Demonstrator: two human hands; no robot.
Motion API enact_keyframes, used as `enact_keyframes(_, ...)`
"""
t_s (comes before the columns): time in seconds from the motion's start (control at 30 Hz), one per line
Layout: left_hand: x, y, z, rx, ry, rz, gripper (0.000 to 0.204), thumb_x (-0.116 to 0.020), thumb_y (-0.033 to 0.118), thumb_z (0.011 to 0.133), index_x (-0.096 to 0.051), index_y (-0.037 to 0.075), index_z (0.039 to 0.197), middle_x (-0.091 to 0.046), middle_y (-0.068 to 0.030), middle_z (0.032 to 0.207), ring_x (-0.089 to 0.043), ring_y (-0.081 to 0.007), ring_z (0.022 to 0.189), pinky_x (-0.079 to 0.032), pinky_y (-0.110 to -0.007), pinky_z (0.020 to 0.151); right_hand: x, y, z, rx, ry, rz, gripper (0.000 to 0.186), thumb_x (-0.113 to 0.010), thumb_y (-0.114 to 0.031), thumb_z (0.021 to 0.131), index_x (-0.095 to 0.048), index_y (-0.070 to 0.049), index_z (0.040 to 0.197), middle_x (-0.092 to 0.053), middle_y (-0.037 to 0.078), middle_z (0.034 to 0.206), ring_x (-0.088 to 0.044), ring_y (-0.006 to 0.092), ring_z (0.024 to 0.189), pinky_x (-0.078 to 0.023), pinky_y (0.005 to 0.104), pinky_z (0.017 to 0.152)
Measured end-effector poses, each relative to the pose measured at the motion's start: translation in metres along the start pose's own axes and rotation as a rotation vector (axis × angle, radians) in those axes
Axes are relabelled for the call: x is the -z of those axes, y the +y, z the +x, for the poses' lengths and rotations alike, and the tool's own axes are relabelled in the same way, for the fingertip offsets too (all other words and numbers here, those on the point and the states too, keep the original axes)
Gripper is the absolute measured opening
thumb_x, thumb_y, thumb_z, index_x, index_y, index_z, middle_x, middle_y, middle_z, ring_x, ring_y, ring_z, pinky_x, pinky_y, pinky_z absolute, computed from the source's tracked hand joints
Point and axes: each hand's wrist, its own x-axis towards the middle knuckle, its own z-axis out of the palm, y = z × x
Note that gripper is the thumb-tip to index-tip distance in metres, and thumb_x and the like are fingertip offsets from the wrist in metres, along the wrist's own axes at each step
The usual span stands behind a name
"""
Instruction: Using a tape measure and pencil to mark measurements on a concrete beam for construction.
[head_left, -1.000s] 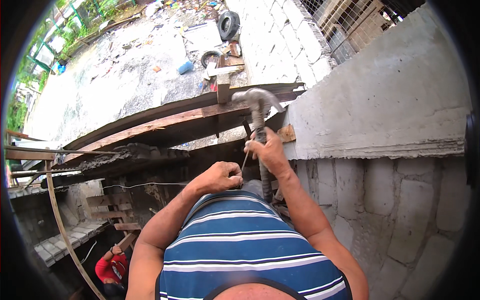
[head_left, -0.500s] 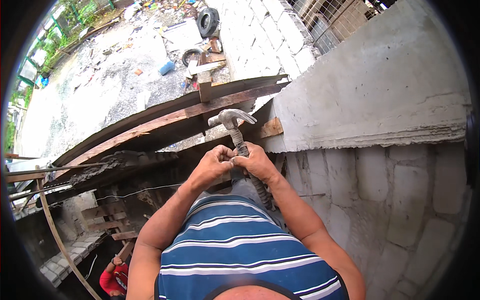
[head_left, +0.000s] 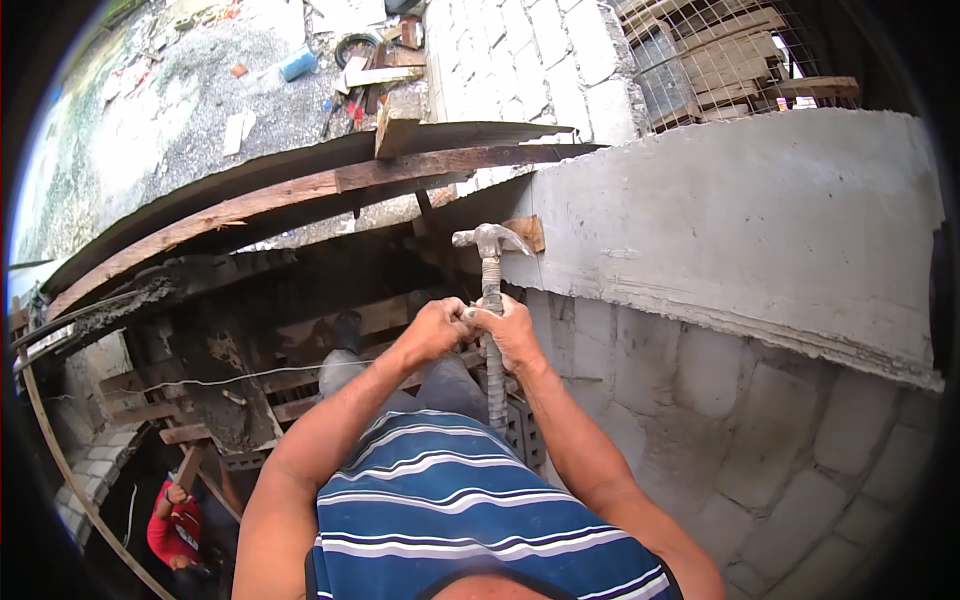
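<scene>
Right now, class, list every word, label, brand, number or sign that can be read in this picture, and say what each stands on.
No text can be read anywhere in this view.
Red shirt at lower left: a pale print, too small and blurred to read.
Hammer in the right hand: no lettering can be made out.

Downward fisheye view from head
</scene>
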Motion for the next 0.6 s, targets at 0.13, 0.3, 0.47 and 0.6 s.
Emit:
enact_keyframes(0.13,0.011,0.002,0.004,0.153,-0.085,-0.376,0.015,-0.069,0.015,0.09,-0.067,-0.001,0.088,-0.068,-0.0038,0.079,-0.061,-0.0119,0.07,-0.048,-0.028,0.063,0.016,-0.002,0.004,-0.064,-0.059,0.055,0.023,-0.078,-0.01,0.083,-0.063,-0.003,0.1,-0.068,0.003,0.084,-0.064,0.0102,0.068,-0.051,0.0256,0.062)
enact_keyframes(0.3,0.013,0.016,0.023,0.103,-0.139,-0.156,0.014,-0.063,0.014,0.096,-0.067,0.001,0.091,-0.068,-0.0029,0.076,-0.057,-0.0068,0.055,-0.042,-0.022,0.045,0.029,0.003,0.01,-0.046,-0.023,-0.05,0.027,-0.079,-0.014,0.082,-0.061,-0.003,0.1,-0.066,0.002,0.081,-0.06,0.0087,0.064,-0.048,0.0246,0.058)
enact_keyframes(0.47,0.016,0.026,0.037,0.058,0.093,0.055,0.016,-0.066,0.016,0.091,-0.07,0.001,0.088,-0.067,-0.0023,0.075,-0.058,-0.0099,0.069,-0.046,-0.027,0.066,0.043,0.005,0.013,-0.044,-0.035,-0.034,0.026,-0.077,-0.01,0.083,-0.057,-0.004,0.098,-0.06,0.002,0.072,-0.058,0.0109,0.055,-0.047,0.0264,0.049)
enact_keyframes(0.6,0.034,0.03,0.03,-0.095,0.169,0.232,0.018,-0.067,0.015,0.089,-0.069,-0.003,0.088,-0.066,-0.0059,0.074,-0.06,-0.0118,0.071,-0.048,-0.03,0.066,0.044,0.003,0.025,-0.007,0.063,-0.066,0.024,-0.076,-0.007,0.08,-0.057,-0.004,0.095,-0.059,0.002,0.068,-0.056,0.0112,0.051,-0.047,0.0272,0.048)
